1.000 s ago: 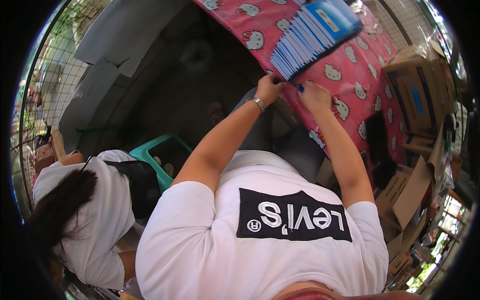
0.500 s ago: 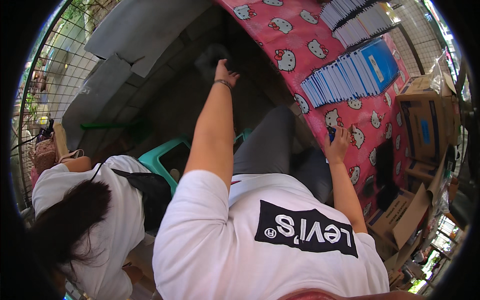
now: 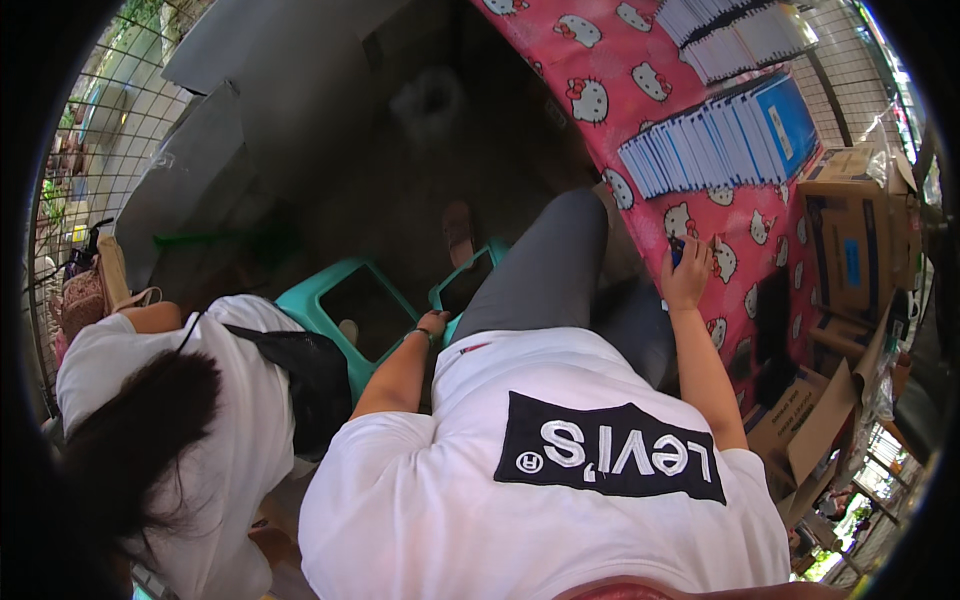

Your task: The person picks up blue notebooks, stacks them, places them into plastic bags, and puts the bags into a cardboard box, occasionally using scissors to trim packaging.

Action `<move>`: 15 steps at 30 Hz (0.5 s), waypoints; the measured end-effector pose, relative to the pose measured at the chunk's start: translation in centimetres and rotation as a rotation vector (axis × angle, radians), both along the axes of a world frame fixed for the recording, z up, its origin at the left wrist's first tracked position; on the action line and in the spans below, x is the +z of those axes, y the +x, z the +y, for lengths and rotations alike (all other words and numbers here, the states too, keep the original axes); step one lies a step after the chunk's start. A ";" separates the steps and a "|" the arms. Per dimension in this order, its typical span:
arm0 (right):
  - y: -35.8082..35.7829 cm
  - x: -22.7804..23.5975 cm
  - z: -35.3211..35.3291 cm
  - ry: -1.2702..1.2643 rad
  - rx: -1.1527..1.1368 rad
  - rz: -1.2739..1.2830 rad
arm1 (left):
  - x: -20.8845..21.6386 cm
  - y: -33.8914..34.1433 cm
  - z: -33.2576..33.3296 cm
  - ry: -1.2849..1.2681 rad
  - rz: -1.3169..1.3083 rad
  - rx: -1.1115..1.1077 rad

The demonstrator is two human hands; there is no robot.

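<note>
Along the right side a table under a pink cover (image 3: 612,60) printed with white cat figures carries a slanting row of blue notebooks (image 3: 715,140), with a further stack of notebooks (image 3: 745,45) beyond it. A taped cardboard box (image 3: 830,225) stands near the table's right end, and an open carton (image 3: 818,425) sits lower down, its flaps spread. On the left a co-worker in a white shirt (image 3: 225,430) with a black bag (image 3: 320,385) is close beside the person, and a teal plastic seat (image 3: 345,285) with a second teal frame (image 3: 474,270) fills the space between the co-worker and the person's grey-trousered thigh (image 3: 545,265). The right hand (image 3: 687,275) is at the near edge of the table, below the notebook row, its fingers closed around a small dark-blue object (image 3: 677,250). The left hand (image 3: 433,323) is down by the teal seats, fingers bent; whether it grips an edge or merely rests there cannot be told. The small object is mostly covered by the fingers, so its kind is unclear. The far floor is dark and blurred, the upper notebook stack is cut by the rim, and the co-worker's hands are hard to make out.
</note>
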State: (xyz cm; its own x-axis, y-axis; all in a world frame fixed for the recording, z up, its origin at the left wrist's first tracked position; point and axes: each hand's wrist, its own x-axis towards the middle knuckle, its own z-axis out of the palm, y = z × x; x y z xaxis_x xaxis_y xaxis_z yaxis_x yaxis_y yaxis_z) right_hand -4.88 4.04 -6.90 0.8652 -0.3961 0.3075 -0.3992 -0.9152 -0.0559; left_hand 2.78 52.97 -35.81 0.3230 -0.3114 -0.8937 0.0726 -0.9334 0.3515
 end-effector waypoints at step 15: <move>0.7 -0.1 -0.5 0.010 0.001 -0.065 | -0.7 -6.5 -0.6 -0.572 0.495 1.225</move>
